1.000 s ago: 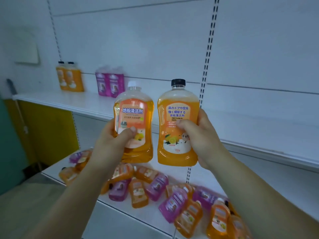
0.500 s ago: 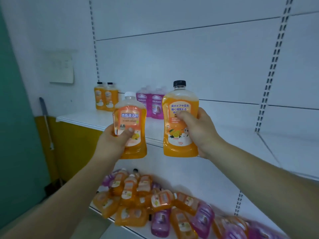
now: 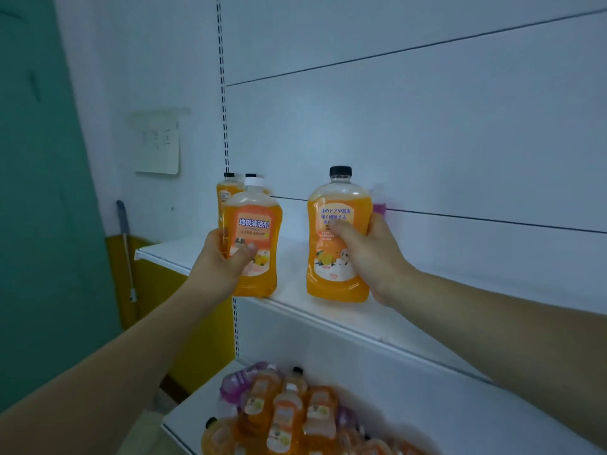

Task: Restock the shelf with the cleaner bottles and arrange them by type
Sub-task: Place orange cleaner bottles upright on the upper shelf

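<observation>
Orange plastic cleaner bottle with white cap (image 3: pixel 256 238): held upright in the left hand (image 3: pixel 223 261), long axis vertical, label towards the camera.
Left fingers: the thumb (image 3: pixel 248 251) lay across the label front and the rest curled round the far side, a full wrap on the lower body.
Orange plastic cleaner bottle with black cap (image 3: pixel 331 274): upright in the right hand (image 3: pixel 371 254), just right of the other bottle, the two apart.
Right fingers: the thumb (image 3: pixel 341 229) pressed on the label at mid-height and the palm cupped the right flank; the other fingers were hidden behind.
White upper shelf board (image 3: pixel 292 267): directly below both bottle bases; whether either base touched it could not be told.
Pair of standing black-capped orange bottles (image 3: pixel 226 198): beyond the left fingers, at the back, partly hidden by the white-capped bottle.
Purple bottle (image 3: pixel 379 206): just past the right fingertips, mostly hidden.
Heap of orange and purple bottles (image 3: pixel 289 412): well below both hands, lying on the lower shelf (image 3: pixel 197 412).
Deciding relation: the black-capped pair lay nearer the left hand, yet the matching cap was in the right hand.
Next move, judged: the right bottle probably had to travel leftward and away from the palm, so the left bottle would need to give way or go elsewhere.
</observation>
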